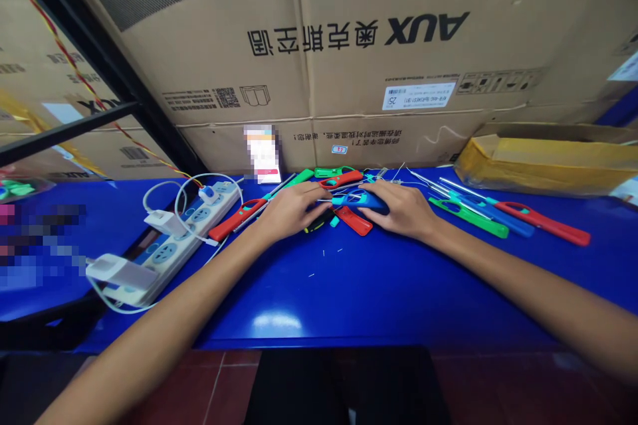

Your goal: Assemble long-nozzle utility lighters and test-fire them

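Note:
A blue lighter (367, 201) with a light-blue trigger lies level between my hands at the middle of the blue table. My right hand (401, 208) is wrapped round its handle end. My left hand (294, 209) is pinched at the lighter's thin front end, its fingertips close together. Just below lies a red lighter shell (355, 220), with a small light-blue piece (334, 221) beside it. Behind my hands are a red lighter (341, 179) and a green shell (329, 172). Another red lighter (239, 218) lies left of my left hand.
On the left stands a white power strip (172, 242) with plugs and looping cables. Green (471, 218), blue and red lighters lie at the right. A lit phone (264, 156) leans against the big carton (349, 93). A yellow-taped box (543, 163) sits at the back right.

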Action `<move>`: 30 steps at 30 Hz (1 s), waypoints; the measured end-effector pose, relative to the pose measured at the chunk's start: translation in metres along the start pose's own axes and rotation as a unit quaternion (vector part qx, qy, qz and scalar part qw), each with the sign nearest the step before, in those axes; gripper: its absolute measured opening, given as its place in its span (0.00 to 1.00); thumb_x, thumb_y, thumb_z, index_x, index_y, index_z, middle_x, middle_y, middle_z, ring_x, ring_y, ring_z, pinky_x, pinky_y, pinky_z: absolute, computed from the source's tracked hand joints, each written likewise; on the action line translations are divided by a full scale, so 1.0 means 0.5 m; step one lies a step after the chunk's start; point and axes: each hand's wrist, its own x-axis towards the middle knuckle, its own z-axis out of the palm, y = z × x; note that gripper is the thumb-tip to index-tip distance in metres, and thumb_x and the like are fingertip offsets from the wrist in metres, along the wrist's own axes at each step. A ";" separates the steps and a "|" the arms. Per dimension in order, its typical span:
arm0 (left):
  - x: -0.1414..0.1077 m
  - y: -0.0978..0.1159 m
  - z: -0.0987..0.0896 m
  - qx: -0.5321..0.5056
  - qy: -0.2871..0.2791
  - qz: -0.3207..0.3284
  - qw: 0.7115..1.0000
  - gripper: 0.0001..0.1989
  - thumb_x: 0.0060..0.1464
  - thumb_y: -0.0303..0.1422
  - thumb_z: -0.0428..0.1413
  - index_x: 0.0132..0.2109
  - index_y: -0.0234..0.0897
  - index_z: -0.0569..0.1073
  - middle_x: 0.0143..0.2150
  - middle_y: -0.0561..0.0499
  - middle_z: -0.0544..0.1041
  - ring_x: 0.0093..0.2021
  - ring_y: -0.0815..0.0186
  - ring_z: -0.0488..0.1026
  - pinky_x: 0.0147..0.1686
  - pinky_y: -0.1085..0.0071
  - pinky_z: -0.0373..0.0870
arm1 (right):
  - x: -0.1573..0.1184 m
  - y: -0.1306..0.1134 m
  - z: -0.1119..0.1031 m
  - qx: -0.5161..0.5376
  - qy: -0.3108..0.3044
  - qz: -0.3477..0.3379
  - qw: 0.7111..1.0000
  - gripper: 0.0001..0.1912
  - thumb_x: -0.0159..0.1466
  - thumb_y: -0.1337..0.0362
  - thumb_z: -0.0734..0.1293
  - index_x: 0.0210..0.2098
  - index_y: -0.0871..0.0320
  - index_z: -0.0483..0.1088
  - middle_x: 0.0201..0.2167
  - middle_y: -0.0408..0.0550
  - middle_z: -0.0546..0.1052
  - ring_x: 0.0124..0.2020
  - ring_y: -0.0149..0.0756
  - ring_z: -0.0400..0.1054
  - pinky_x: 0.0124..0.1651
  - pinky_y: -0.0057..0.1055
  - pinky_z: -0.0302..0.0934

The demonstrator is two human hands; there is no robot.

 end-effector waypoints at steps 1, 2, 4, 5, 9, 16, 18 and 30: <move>0.000 0.000 0.000 -0.001 -0.001 -0.001 1.000 0.12 0.74 0.37 0.52 0.52 0.40 0.79 0.49 0.44 0.82 0.47 0.58 0.78 0.49 0.59 0.75 | 0.000 0.000 0.001 -0.001 0.002 -0.002 1.000 0.24 0.73 0.52 0.68 0.66 0.50 0.73 0.55 0.51 0.83 0.53 0.51 0.80 0.53 0.47 0.77; -0.001 0.000 0.001 -0.001 -0.001 -0.003 1.000 0.12 0.74 0.37 0.52 0.52 0.40 0.79 0.48 0.44 0.83 0.47 0.58 0.78 0.48 0.59 0.75 | 0.000 -0.001 0.002 -0.004 0.004 -0.003 1.000 0.23 0.73 0.52 0.68 0.65 0.50 0.73 0.55 0.52 0.83 0.53 0.51 0.81 0.53 0.48 0.77; -0.002 0.001 0.004 0.000 0.001 -0.003 1.000 0.11 0.74 0.37 0.52 0.52 0.40 0.79 0.48 0.44 0.83 0.47 0.57 0.79 0.48 0.59 0.76 | -0.002 0.000 0.005 -0.011 0.007 -0.004 1.000 0.23 0.73 0.51 0.68 0.64 0.51 0.74 0.54 0.52 0.83 0.52 0.51 0.81 0.52 0.48 0.77; -0.002 0.001 0.005 0.000 0.003 -0.003 1.000 0.11 0.74 0.36 0.53 0.52 0.39 0.79 0.48 0.44 0.83 0.47 0.57 0.79 0.48 0.59 0.76 | -0.003 0.001 0.007 -0.015 0.009 -0.003 1.000 0.23 0.73 0.51 0.68 0.64 0.51 0.74 0.54 0.53 0.83 0.52 0.52 0.81 0.52 0.48 0.77; -0.003 0.001 0.008 -0.002 0.007 0.004 1.000 0.11 0.74 0.36 0.52 0.52 0.39 0.79 0.49 0.43 0.83 0.48 0.57 0.80 0.47 0.60 0.77 | -0.005 0.004 0.012 -0.021 0.021 -0.011 0.999 0.22 0.73 0.52 0.68 0.63 0.53 0.75 0.54 0.53 0.84 0.51 0.52 0.81 0.52 0.48 0.78; -0.005 -0.003 0.012 0.001 0.017 0.017 1.000 0.13 0.75 0.37 0.52 0.53 0.37 0.79 0.49 0.43 0.83 0.48 0.57 0.80 0.48 0.60 0.78 | -0.003 0.007 0.013 -0.033 0.050 -0.041 0.997 0.22 0.73 0.52 0.68 0.61 0.56 0.76 0.51 0.54 0.85 0.48 0.50 0.82 0.47 0.44 0.79; -0.007 -0.005 0.014 0.005 0.019 0.016 1.000 0.13 0.75 0.37 0.51 0.53 0.37 0.79 0.49 0.44 0.84 0.49 0.57 0.81 0.48 0.60 0.78 | -0.002 0.006 0.013 -0.031 0.045 -0.040 0.998 0.22 0.74 0.52 0.68 0.61 0.55 0.76 0.51 0.54 0.85 0.47 0.49 0.82 0.47 0.44 0.79; -0.010 0.007 0.023 0.031 0.046 -0.002 0.998 0.11 0.74 0.35 0.53 0.48 0.37 0.79 0.44 0.45 0.84 0.41 0.59 0.81 0.39 0.64 0.75 | -0.004 0.009 0.017 -0.033 0.039 -0.048 0.998 0.23 0.75 0.51 0.67 0.62 0.58 0.76 0.52 0.57 0.84 0.50 0.51 0.82 0.50 0.46 0.79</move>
